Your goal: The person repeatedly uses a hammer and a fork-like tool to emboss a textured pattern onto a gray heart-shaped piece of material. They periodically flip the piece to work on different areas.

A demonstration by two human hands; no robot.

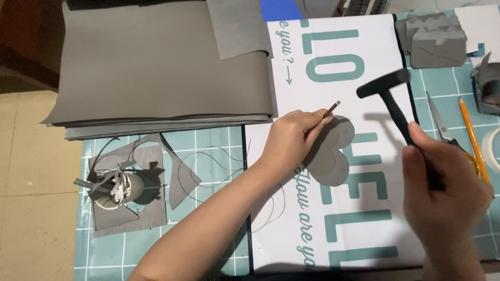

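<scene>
My left hand [294, 136] pinches a thin metal punch tool [329, 110], tilted, with its lower end set on a grey heart-shaped leather piece [333, 158]. The heart lies on a white mat with teal lettering [364, 78]. To the right, my right hand [442, 190] grips the handle of a black hammer [385, 86], whose head is raised and blurred above and to the right of the punch.
A stack of grey sheets [156, 67] fills the upper left. A cup of grey offcuts [117, 187] sits on scraps at left. Scissors [442, 122], a yellow pencil [471, 135], cut grey pieces [435, 36] and tape rolls [489, 86] lie at right on the teal cutting mat [208, 151].
</scene>
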